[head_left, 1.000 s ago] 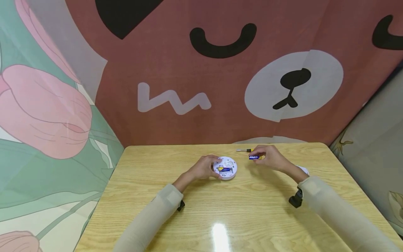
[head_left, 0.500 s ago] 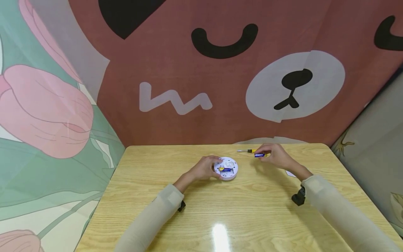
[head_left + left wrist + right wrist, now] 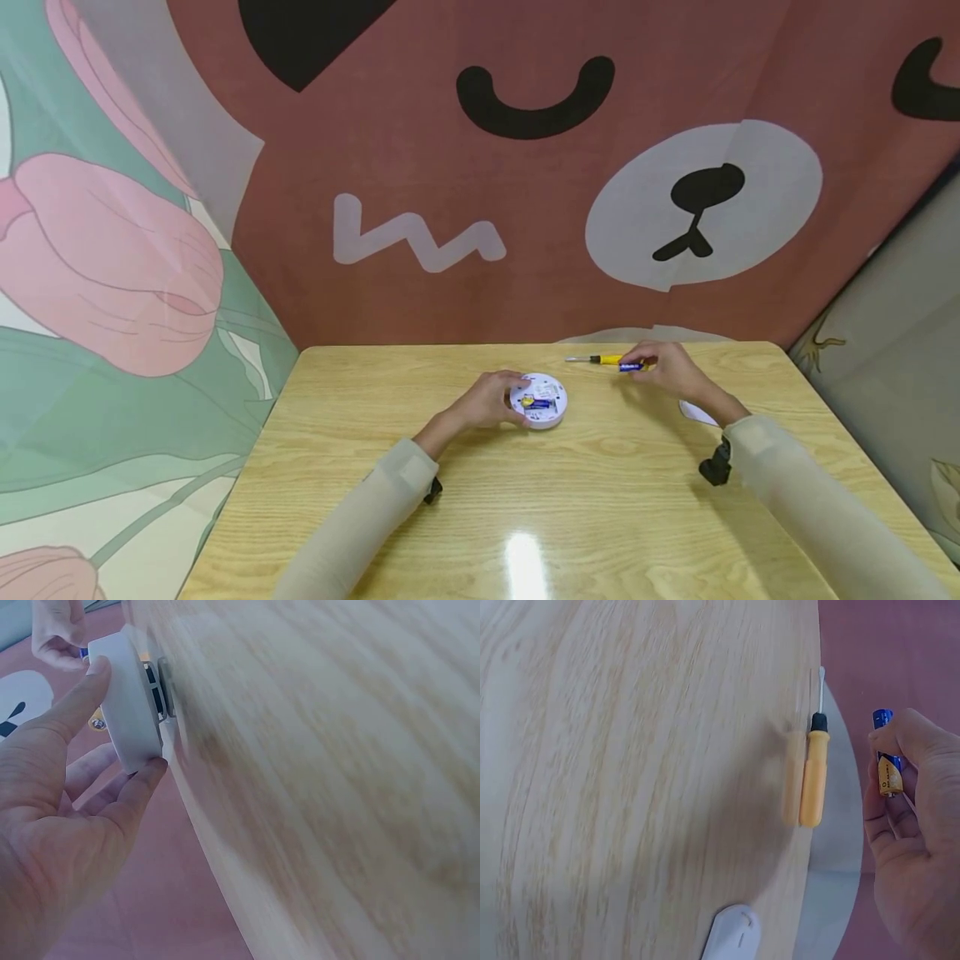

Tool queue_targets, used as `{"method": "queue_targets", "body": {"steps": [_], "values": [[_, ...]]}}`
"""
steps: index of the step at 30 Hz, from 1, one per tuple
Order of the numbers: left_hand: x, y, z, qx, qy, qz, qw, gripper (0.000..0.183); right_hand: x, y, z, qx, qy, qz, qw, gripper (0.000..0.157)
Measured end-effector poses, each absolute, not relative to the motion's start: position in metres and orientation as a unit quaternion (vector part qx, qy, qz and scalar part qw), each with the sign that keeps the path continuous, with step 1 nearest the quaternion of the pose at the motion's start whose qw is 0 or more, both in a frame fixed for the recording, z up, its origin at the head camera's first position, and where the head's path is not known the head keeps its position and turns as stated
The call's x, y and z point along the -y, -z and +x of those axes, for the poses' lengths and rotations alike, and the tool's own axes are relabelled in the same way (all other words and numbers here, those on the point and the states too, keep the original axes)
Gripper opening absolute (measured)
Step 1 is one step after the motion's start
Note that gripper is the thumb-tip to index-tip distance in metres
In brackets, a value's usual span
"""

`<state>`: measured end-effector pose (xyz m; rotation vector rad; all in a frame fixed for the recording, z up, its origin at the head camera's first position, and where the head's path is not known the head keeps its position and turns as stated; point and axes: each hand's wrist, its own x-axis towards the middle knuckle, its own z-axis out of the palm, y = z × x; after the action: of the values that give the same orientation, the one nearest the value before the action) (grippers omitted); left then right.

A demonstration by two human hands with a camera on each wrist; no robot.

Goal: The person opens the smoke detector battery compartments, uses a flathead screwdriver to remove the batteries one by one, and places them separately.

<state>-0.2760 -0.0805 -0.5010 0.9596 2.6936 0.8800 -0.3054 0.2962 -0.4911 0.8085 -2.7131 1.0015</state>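
My left hand point(image 3: 483, 402) grips a round white device point(image 3: 553, 419) by its left side, thumb and fingers around the rim. The device's back faces up, and a blue-and-yellow battery point(image 3: 537, 404) lies in its open compartment. In the left wrist view the device point(image 3: 126, 701) stands edge-on between thumb and fingers, with a dark and metallic part jutting from its table side. To the right, my right hand point(image 3: 669, 369) pinches a second blue-and-yellow battery point(image 3: 885, 761) between thumb and fingers, above the tabletop. The right wrist view shows this battery's printed side and its metal end.
A yellow-handled screwdriver point(image 3: 816, 776) lies near the table's far edge, its handle partly behind the right hand in the head view. A white plastic piece point(image 3: 733, 934) rests on the wooden table point(image 3: 480, 492) below the right wrist. A bear-print cloth point(image 3: 405, 308) hangs behind.
My right hand has moved to the right with its battery, farther from the device, uncovering more of the screwdriver's handle. My left hand keeps its hold on the device in nearly the same place.
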Motion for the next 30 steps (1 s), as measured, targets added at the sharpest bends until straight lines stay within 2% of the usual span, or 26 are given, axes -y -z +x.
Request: {"method": "queue_targets", "body": {"steps": [20,30], "values": [[0.078,0.500,-0.274,-0.900,-0.282,0.323,0.079,0.079,-0.310,0.513,-0.308,0.922,-0.329,0.203,0.021,0.020],[0.078,0.502,-0.274,-0.901,-0.274,0.327,0.073,0.080,-0.310,0.524,-0.309,0.926,-0.311,0.211,0.028,0.019]]}}
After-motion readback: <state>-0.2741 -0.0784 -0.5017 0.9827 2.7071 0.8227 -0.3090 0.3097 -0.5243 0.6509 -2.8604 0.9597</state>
